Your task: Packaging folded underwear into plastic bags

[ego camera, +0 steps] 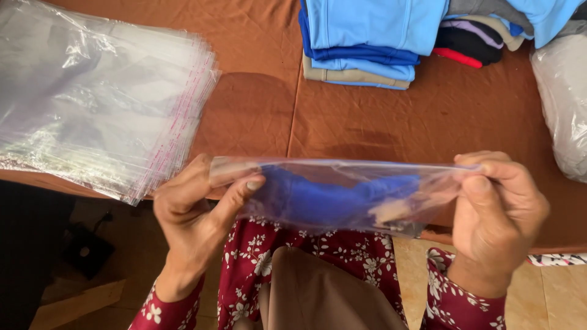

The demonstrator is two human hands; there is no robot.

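You're at a garment packing table.
Folded clothes [367, 43], a stack of clear plastic bags [98, 98] and a brown cloth-covered table [379, 122] show it.

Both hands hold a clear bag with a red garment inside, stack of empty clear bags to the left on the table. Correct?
Not quite: the garment inside the clear bag is blue, not red, as the head view shows. The rest holds: the left hand and right hand grip the bag's ends, and the stack of empty clear bags lies to the left on the table.

A clear plastic bag [342, 192] lies stretched flat and level above the table's near edge; inside it sits a folded royal-blue garment [324, 198], bunched toward the middle, seen edge-on.
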